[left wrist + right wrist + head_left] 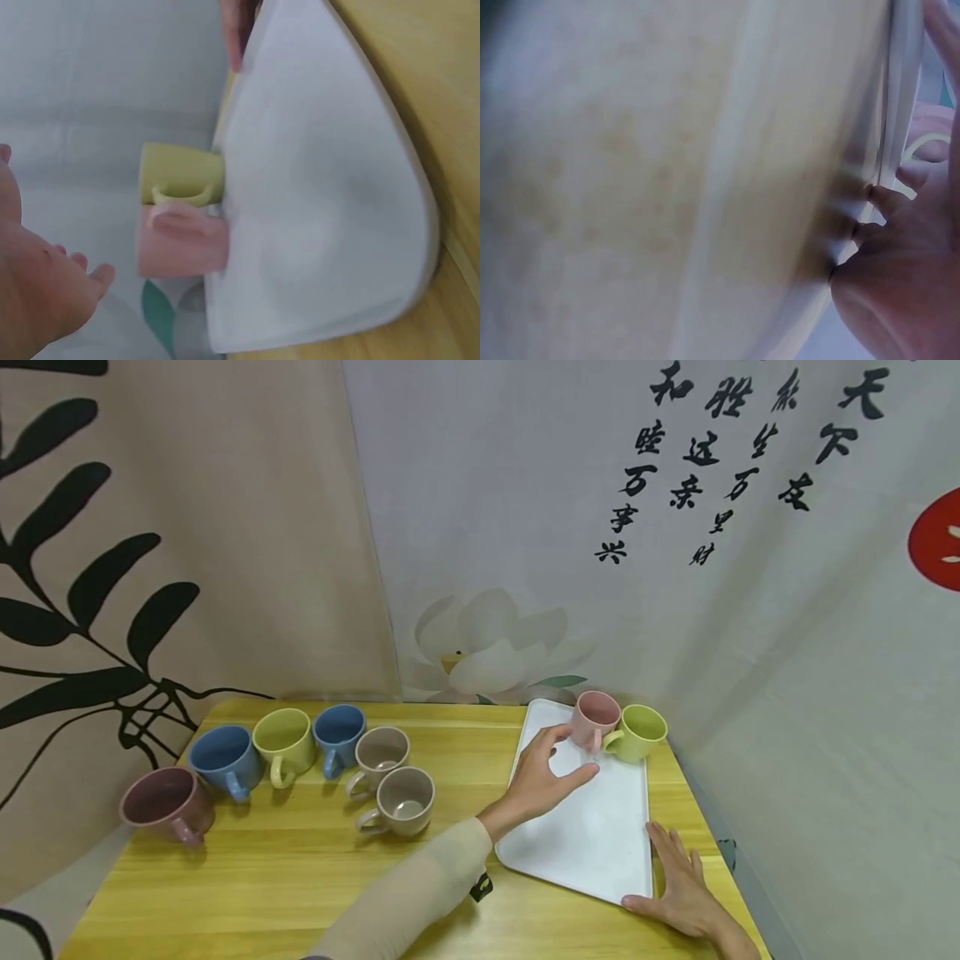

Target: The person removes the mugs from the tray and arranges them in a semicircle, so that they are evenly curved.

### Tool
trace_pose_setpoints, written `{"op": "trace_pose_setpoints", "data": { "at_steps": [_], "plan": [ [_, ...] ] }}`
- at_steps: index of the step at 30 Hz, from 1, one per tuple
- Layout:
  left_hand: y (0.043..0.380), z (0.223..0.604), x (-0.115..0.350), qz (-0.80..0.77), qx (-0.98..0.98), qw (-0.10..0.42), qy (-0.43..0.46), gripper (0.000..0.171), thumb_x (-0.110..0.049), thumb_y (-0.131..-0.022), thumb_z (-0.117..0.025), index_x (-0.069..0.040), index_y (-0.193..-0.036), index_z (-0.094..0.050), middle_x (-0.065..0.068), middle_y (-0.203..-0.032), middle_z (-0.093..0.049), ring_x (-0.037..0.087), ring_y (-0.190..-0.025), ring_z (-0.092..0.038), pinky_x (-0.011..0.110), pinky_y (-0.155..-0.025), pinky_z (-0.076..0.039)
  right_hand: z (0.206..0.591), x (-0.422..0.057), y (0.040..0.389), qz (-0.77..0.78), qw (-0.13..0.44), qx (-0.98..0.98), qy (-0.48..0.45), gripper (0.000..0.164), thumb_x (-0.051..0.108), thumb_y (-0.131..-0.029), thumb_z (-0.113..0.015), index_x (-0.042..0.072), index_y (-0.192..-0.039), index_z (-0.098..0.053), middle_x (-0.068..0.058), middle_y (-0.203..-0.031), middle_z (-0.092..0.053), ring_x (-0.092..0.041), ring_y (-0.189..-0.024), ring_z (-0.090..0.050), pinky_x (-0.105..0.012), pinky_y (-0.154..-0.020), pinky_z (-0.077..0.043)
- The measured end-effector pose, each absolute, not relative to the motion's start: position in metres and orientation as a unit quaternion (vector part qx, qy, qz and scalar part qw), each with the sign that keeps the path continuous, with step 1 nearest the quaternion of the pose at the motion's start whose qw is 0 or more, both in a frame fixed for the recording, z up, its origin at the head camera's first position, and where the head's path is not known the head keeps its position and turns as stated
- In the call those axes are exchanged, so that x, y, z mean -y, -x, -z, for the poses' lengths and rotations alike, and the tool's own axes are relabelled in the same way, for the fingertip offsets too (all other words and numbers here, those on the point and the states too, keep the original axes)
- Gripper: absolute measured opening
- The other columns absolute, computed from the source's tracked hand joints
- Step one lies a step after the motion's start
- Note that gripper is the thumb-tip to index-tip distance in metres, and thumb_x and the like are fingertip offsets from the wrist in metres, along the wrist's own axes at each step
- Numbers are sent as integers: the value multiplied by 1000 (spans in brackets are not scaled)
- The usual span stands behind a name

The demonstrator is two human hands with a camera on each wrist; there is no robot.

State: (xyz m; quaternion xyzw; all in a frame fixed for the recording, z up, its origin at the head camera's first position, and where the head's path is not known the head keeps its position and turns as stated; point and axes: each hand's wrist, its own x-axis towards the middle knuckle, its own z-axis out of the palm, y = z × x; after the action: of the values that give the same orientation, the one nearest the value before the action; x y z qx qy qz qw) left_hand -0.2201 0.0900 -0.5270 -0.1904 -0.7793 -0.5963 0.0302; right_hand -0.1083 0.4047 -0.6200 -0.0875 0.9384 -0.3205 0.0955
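A white tray (581, 839) lies on the right part of the wooden table. At its far right corner stand a pink mug (596, 720) and a yellow-green mug (640, 735), side by side. My left hand (536, 777) is over the tray, just in front of the pink mug, thumb and fingers spread apart with nothing between them. In the left wrist view the pink mug (182, 241) appears apart from that hand (49, 289). My right hand (682, 889) rests at the tray's near right corner, its thumb at the front edge and its straight fingers along the right side.
On the table's left side stand a mauve mug (167, 803), a blue mug (226, 760), another yellow-green mug (284, 743), a second blue mug (339, 735) and two taupe mugs (406, 800). A printed curtain (480, 527) hangs right behind the table (262, 893).
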Motion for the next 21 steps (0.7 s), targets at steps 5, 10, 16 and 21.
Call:
{"op": "trace_pose_setpoints", "data": {
  "at_steps": [5, 10, 16, 21],
  "plan": [
    [234, 537, -109, 589, 788, 14, 178, 73, -50, -100, -83, -16, -160, -57, 8, -159, -64, 25, -150, -60, 46, -125, -52, 619, -404, 109, 317, 97, -940, 85, 133, 49, -82, -97, 4, -179, -18, -40, -183, -15, -76, -164, -2, -95, -122, 6],
    [242, 548, -123, 592, 790, -15, 155, 73, -52, -100, -81, -17, -159, -57, 12, -156, -64, 31, -149, -59, 47, -126, -50, 619, -404, 109, 315, 99, -940, 84, 133, 49, -83, -97, 4, -179, -17, -39, -183, -14, -76, -164, -1, -95, -122, 6],
    [249, 556, -134, 589, 797, -51, 122, 77, -52, -101, -81, -17, -163, -54, 11, -160, -61, 31, -153, -57, 50, -130, -47, 618, -405, 108, 321, 98, -938, 84, 133, 48, -82, -97, 3, -179, -17, -40, -183, -14, -76, -163, 0, -94, -123, 8],
    [255, 560, -140, 581, 805, -74, 97, 79, -51, -100, -82, -18, -165, -52, 6, -164, -61, 26, -156, -56, 49, -132, -46, 618, -405, 109, 319, 102, -939, 83, 133, 48, -82, -97, 4, -179, -17, -39, -183, -14, -76, -164, 0, -95, -122, 8]
  ]
}}
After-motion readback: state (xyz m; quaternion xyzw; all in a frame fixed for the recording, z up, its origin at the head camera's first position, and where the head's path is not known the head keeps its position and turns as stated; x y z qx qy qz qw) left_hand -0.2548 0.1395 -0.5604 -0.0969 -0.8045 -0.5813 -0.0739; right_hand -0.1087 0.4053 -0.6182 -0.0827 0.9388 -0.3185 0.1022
